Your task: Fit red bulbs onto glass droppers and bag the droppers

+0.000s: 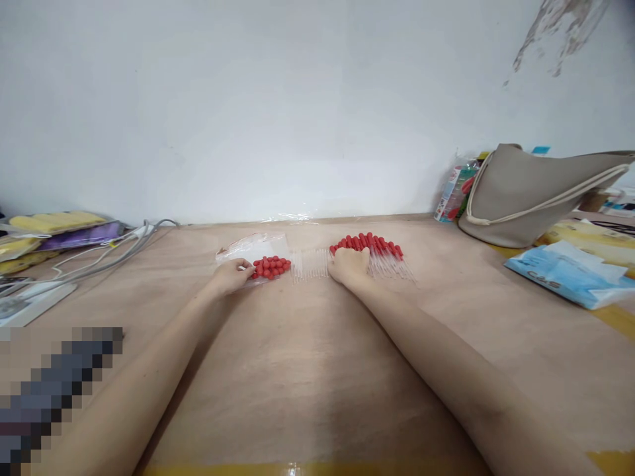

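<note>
At the centre left, my left hand (234, 275) is closed, its fingertips at the edge of a clear plastic bag (258, 246). A cluster of red berry-like heads (272, 267) lies at those fingertips, on or in the bag. To its right spreads a row of thin clear sticks (312, 263). My right hand (350, 264) is curled at the right end of this row; its fingertips are hidden, so what they hold cannot be made out. Just beyond and right of it lies a fanned bunch of red-headed clear sticks (381, 251).
A grey bag (526, 195) and a blue tissue pack (565, 274) stand at the right, beside a clear package (454, 192). At the left are yellow and purple packs (74, 228), grey cables (133, 244) and a white power strip (40, 301). A white wall closes the back.
</note>
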`<action>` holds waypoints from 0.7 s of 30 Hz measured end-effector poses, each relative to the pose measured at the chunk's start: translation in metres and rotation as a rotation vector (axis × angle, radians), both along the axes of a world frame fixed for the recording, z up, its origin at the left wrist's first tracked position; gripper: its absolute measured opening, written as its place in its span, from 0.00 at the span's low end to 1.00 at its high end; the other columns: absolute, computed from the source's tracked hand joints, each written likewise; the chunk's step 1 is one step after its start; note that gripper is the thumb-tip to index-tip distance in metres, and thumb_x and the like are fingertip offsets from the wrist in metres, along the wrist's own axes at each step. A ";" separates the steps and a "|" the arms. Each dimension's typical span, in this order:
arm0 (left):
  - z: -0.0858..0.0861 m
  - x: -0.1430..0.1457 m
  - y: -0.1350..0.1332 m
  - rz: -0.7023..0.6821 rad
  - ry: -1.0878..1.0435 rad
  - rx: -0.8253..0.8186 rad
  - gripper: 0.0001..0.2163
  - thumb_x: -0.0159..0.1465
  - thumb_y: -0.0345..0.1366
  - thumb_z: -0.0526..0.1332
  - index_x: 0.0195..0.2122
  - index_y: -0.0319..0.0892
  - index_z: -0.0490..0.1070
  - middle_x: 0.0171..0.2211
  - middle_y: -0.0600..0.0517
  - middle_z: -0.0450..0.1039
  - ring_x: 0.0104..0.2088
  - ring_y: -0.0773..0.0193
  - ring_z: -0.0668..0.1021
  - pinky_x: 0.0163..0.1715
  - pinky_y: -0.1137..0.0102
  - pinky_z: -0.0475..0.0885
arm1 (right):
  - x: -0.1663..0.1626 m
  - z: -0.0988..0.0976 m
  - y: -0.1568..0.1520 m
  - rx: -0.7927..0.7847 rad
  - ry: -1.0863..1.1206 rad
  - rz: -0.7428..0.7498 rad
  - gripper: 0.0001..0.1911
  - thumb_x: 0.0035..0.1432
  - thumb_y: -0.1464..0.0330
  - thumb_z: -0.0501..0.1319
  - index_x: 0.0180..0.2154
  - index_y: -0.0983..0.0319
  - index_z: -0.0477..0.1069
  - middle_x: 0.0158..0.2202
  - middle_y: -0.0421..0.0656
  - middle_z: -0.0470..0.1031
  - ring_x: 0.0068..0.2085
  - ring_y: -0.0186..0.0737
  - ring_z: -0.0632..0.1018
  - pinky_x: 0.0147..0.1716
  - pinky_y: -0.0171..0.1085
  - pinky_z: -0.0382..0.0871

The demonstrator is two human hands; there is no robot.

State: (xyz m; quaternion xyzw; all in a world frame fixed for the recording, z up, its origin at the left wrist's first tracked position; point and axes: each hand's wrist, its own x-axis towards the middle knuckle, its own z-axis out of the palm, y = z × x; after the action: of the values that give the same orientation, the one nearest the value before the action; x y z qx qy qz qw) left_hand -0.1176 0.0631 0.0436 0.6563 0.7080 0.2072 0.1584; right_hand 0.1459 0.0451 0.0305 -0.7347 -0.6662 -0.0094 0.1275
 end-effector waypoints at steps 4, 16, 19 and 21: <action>0.000 -0.001 -0.001 -0.003 0.004 -0.003 0.14 0.51 0.48 0.57 0.29 0.43 0.70 0.27 0.52 0.74 0.28 0.62 0.74 0.24 0.73 0.64 | -0.004 -0.001 0.001 -0.028 0.007 0.020 0.09 0.50 0.73 0.53 0.24 0.65 0.71 0.27 0.49 0.74 0.30 0.41 0.73 0.39 0.44 0.48; -0.002 -0.007 0.004 0.086 -0.080 0.025 0.08 0.46 0.36 0.59 0.28 0.41 0.65 0.23 0.53 0.71 0.22 0.64 0.72 0.20 0.73 0.62 | 0.013 -0.015 -0.041 0.354 0.267 0.198 0.12 0.61 0.68 0.43 0.39 0.65 0.61 0.35 0.47 0.73 0.34 0.40 0.72 0.42 0.41 0.50; 0.006 -0.002 0.001 0.141 -0.113 0.167 0.13 0.47 0.34 0.58 0.35 0.41 0.62 0.25 0.53 0.70 0.24 0.65 0.72 0.22 0.73 0.63 | 0.029 -0.026 -0.059 0.402 0.371 0.338 0.11 0.60 0.69 0.45 0.42 0.64 0.62 0.37 0.47 0.73 0.38 0.39 0.73 0.43 0.40 0.53; 0.012 0.010 -0.007 0.129 -0.141 0.320 0.17 0.48 0.33 0.58 0.40 0.41 0.60 0.28 0.54 0.68 0.26 0.66 0.72 0.25 0.73 0.65 | 0.042 -0.029 -0.073 0.440 0.368 0.437 0.13 0.60 0.70 0.46 0.44 0.63 0.63 0.39 0.48 0.73 0.40 0.40 0.72 0.41 0.38 0.57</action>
State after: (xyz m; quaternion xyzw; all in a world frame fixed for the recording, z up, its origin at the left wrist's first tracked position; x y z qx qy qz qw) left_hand -0.1078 0.0559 0.0559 0.6102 0.6938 0.3723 0.0877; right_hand 0.1876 -0.0278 0.0010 -0.5192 -0.7554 0.0073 0.3997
